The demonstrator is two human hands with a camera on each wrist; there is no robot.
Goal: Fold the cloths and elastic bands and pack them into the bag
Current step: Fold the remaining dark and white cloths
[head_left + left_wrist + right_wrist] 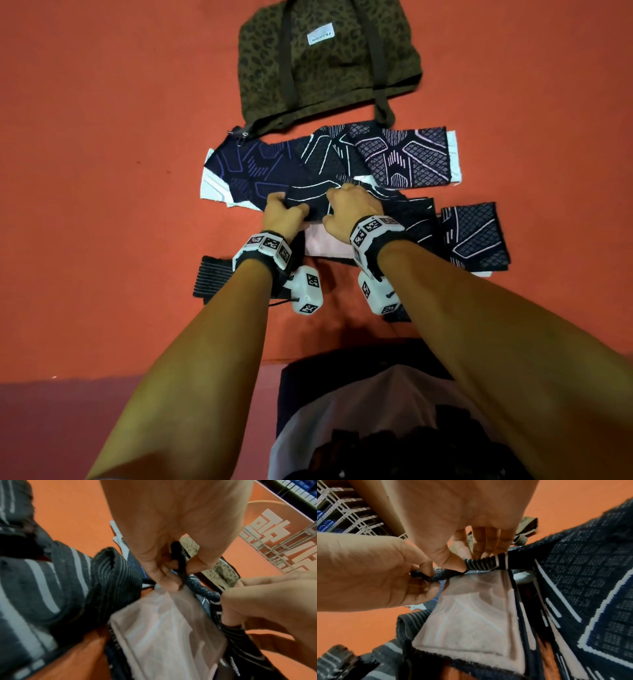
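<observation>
A: What do I have on my feed apart from the job?

B: An orange tabletop (102,137) fills most of the head view. Its near edge gives way to a darker purple strip (102,394) at lower left.

A: On my left wrist feed I see a white grid rack (291,547) at upper right, standing behind the tabletop.

B: Same sort of rack (342,513) on the right wrist feed, upper left, with something blue (323,524) behind its bars. I can't make out what.

A: A pale cord (267,502) curves near the rack on my side.

B: At bottom centre of the head view, the person's light shirt (359,411).
</observation>
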